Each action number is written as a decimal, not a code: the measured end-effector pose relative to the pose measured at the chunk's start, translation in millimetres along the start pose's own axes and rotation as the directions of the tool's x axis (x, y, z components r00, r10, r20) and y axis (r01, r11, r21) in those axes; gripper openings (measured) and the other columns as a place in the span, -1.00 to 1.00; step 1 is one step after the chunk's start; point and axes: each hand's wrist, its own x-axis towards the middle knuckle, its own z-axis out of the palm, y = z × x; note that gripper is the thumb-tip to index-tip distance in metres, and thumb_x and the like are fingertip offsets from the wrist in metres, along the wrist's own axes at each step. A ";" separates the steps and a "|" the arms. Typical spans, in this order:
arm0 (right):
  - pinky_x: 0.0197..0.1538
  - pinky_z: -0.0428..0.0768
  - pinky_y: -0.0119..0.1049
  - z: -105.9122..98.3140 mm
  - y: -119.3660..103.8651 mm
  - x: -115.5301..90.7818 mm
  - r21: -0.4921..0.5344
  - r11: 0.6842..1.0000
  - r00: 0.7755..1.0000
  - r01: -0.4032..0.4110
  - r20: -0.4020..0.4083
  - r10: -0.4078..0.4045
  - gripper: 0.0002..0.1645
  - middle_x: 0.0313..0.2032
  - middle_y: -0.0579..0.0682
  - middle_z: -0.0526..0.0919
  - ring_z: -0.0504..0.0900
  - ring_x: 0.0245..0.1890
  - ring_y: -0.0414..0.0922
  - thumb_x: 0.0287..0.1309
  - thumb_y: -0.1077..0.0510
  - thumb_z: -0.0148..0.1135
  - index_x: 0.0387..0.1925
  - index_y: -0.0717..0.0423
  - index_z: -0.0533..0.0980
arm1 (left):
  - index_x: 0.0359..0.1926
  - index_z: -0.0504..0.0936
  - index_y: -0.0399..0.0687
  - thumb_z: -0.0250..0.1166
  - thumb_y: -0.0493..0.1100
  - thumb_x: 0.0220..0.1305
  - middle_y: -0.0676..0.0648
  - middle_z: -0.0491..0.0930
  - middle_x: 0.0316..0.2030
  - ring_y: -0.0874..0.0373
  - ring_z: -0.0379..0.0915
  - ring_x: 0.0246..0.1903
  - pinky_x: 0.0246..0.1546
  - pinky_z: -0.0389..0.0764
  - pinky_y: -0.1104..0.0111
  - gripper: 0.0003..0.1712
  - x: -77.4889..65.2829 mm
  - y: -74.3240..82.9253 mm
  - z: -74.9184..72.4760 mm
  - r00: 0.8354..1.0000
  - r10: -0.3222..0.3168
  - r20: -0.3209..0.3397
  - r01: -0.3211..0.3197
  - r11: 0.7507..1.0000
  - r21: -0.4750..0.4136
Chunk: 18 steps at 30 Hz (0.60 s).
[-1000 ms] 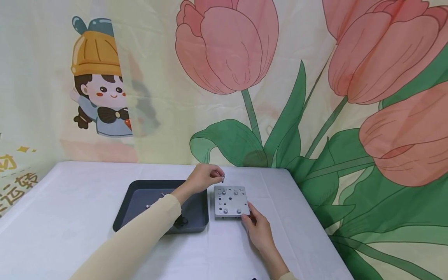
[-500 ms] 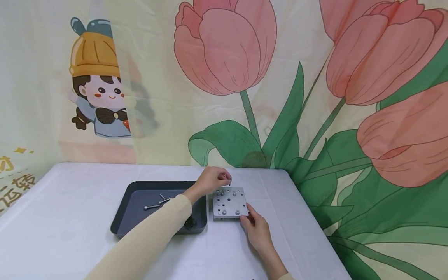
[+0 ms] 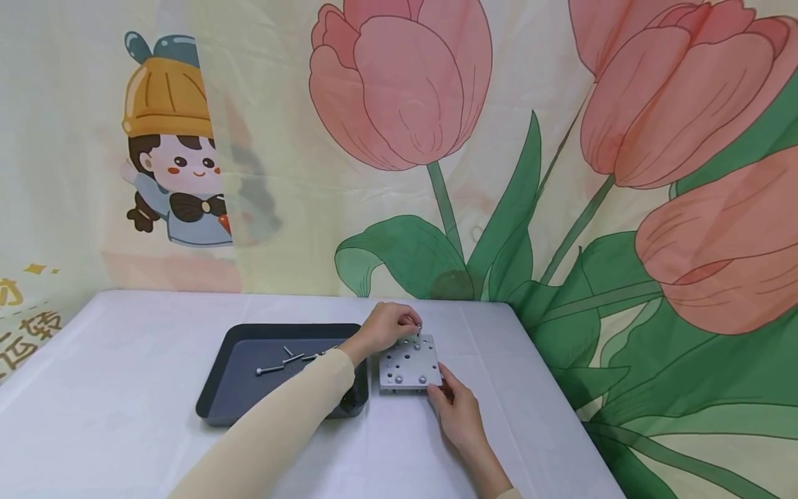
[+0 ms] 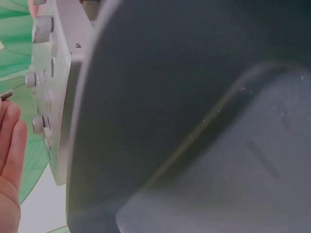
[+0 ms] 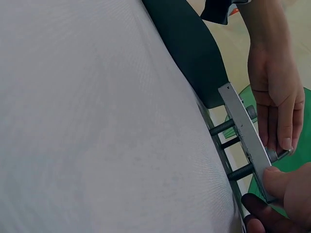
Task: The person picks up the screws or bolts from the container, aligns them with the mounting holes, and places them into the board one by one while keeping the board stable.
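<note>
My left hand (image 3: 389,326) pinches a small metal screw (image 3: 419,330) over the far part of a square silver metal plate (image 3: 408,369). The screw's threaded tip shows at the left edge of the left wrist view; whether it touches a hole cannot be told. Several socket-head bolts stand in the plate, and their threaded shanks (image 5: 240,172) prop it above the table in the right wrist view. My right hand (image 3: 461,414) grips the plate's near right corner, thumb on the upper face and fingers below. The left hand hides part of the plate's far left corner.
A dark shallow tray (image 3: 212,405) stands left of the plate, under my left forearm. Several long bolts (image 3: 270,370) lie in it, with a black object (image 3: 350,399) partly behind the sleeve. A white cloth (image 3: 137,353) covers the table; a tulip-printed curtain (image 3: 399,83) hangs behind.
My left hand has moved right and slightly down with the screw, from beyond the plate's far left corner to over its far side. The right hand keeps its grip on the corner.
</note>
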 end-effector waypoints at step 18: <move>0.13 0.67 -0.09 -0.2 -0.8 0.8 0.003 1.000 1.000 -0.016 0.004 0.016 -0.33 0.04 0.05 0.73 0.61 -0.06 -0.14 0.51 0.10 0.29 0.54 0.13 0.39 | -0.12 0.80 -0.04 0.44 -0.23 0.42 0.09 0.75 -0.34 0.29 0.60 -0.36 -0.28 0.61 0.39 -0.93 13.1 2.6 9.9 0.999 0.021 0.039 -0.023 0.998 0.053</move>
